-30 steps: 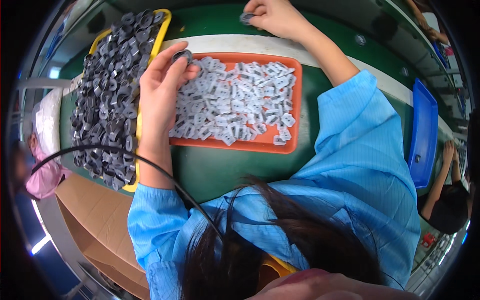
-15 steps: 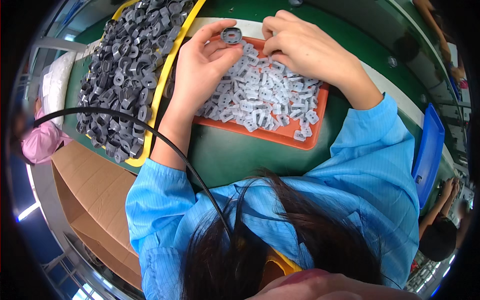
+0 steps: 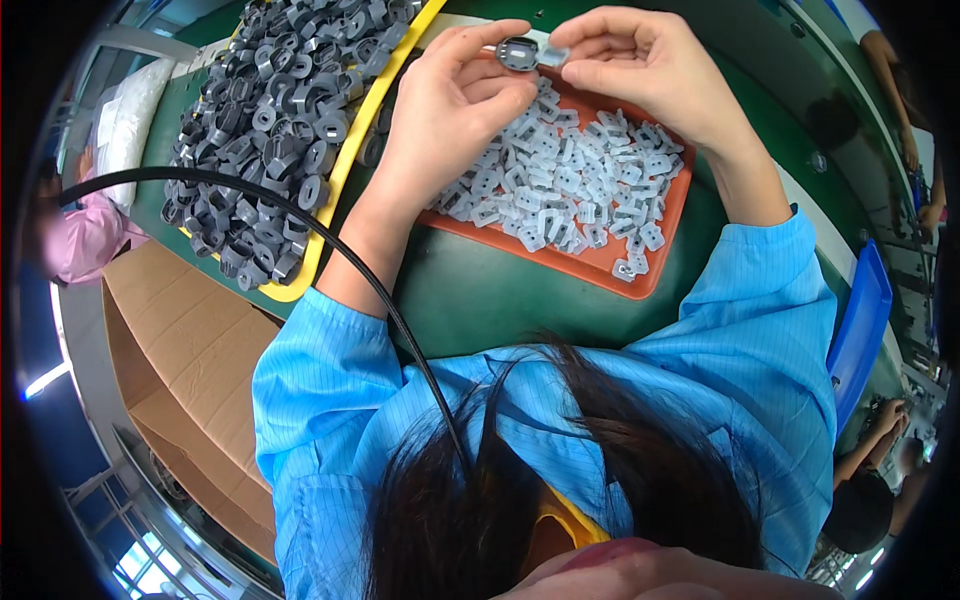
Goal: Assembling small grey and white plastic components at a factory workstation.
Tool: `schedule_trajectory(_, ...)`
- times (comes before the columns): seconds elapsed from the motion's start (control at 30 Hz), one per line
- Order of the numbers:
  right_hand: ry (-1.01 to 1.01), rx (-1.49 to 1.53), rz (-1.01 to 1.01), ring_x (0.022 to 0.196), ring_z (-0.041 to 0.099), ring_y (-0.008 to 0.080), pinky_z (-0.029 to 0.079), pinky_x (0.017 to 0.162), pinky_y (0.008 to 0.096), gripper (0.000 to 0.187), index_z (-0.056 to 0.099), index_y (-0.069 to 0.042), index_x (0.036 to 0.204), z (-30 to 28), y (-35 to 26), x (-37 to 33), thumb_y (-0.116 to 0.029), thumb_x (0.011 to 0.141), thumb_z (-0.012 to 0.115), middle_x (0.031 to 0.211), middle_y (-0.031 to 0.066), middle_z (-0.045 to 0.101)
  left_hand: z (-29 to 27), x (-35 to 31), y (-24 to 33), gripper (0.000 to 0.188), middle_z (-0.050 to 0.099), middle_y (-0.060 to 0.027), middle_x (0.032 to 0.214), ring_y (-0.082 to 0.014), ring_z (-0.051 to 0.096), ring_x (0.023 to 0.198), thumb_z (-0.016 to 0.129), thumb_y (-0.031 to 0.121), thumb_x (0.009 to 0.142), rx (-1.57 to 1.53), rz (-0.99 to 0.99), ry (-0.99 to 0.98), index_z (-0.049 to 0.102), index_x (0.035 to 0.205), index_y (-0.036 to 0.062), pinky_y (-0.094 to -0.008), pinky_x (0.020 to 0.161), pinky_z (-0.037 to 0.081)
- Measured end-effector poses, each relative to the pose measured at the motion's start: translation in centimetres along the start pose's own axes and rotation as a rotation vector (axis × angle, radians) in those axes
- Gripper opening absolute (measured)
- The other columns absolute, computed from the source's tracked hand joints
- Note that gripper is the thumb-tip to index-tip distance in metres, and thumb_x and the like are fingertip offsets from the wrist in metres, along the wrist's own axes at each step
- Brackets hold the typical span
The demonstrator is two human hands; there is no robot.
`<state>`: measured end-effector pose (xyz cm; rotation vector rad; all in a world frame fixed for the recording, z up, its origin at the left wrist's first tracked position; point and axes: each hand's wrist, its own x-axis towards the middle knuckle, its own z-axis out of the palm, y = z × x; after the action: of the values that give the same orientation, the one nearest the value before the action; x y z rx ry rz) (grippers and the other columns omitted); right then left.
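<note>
Between thumb and fingers, my left hand [image 3: 450,105] pinches a dark grey oval plastic part [image 3: 516,54] above the far edge of an orange tray [image 3: 600,272]. My right hand [image 3: 650,70] is closed on a small translucent plastic piece [image 3: 551,56], held right beside the oval part; whether the two touch I cannot tell. Below both hands, the tray holds a heap of similar translucent pieces [image 3: 560,180]. To the left, a yellow-rimmed tray [image 3: 335,195] is piled with many dark grey oval parts [image 3: 265,120].
A black cable [image 3: 220,180] arcs across the left side and over my left forearm. At the lower left stands an open cardboard box [image 3: 190,350]. A blue tray [image 3: 862,325] leans at the right edge of the green table [image 3: 480,290]. Other people work at both sides.
My right hand has lifted from the heap with a translucent piece and come beside the oval part. My left hand has shifted slightly right in the picture, still holding that part.
</note>
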<state>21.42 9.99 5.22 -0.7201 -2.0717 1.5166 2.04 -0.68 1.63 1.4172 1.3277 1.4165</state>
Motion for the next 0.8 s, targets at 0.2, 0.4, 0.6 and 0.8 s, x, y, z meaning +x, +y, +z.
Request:
schedule_trajectory(0.2, 0.125, 0.073, 0.125, 0.072, 0.067, 0.0095, 0.054, 0.066, 0.0233, 0.016, 0.072, 0.006, 0.099, 1.3, -0.7, 0.4, -0.009, 0.093, 0.075, 0.083, 0.0062, 0.074, 0.2, 0.2, -1.2, 0.041, 0.070, -0.0042, 0.094, -0.0058, 0.069, 0.087, 0.085, 0.005, 0.085, 0.240, 0.076, 0.130, 0.063, 0.118, -0.0054, -0.0200, 0.078, 0.059)
schedule_trajectory(0.4, 0.168, -0.112, -0.095, 0.081, 0.065, 0.0070, 0.053, 0.076, 0.0230, 0.020, 0.077, -0.001, 0.105, 2.2, 3.0, 0.0, -0.017, 0.094, 0.076, 0.088, 0.0025, 0.073, 1.2, -0.3, -1.0, 0.042, 0.072, -0.0071, 0.093, -0.0071, 0.070, 0.080, 0.089, 0.008, 0.081, 0.486, 0.248, 0.186, 0.064, 0.112, -0.0052, -0.0211, 0.072, 0.060)
schedule_trajectory(0.6, 0.108, -0.140, -0.121, 0.077, 0.059, 0.0046, 0.048, 0.071, 0.0224, 0.018, 0.078, 0.000, 0.100, 1.6, 3.3, 0.0, -0.017, 0.094, 0.077, 0.085, -0.0014, 0.069, 1.6, -0.4, -1.5, 0.038, 0.074, -0.0096, 0.097, -0.0109, 0.073, 0.085, 0.087, 0.006, 0.082, 0.509, 0.354, 0.197, 0.064, 0.110, -0.0056, -0.0253, 0.075, 0.063)
schedule_trajectory(0.8, 0.105, 0.140, -0.023, 0.075, 0.062, 0.0050, 0.049, 0.069, 0.0212, 0.022, 0.073, -0.004, 0.112, 2.4, 3.1, 0.6, -0.017, 0.094, 0.075, 0.088, -0.0010, 0.069, 1.2, -0.3, -1.2, 0.037, 0.074, -0.0100, 0.101, -0.0118, 0.074, 0.085, 0.086, 0.004, 0.082, 0.477, 0.356, 0.192, 0.065, 0.110, -0.0046, -0.0259, 0.076, 0.063)
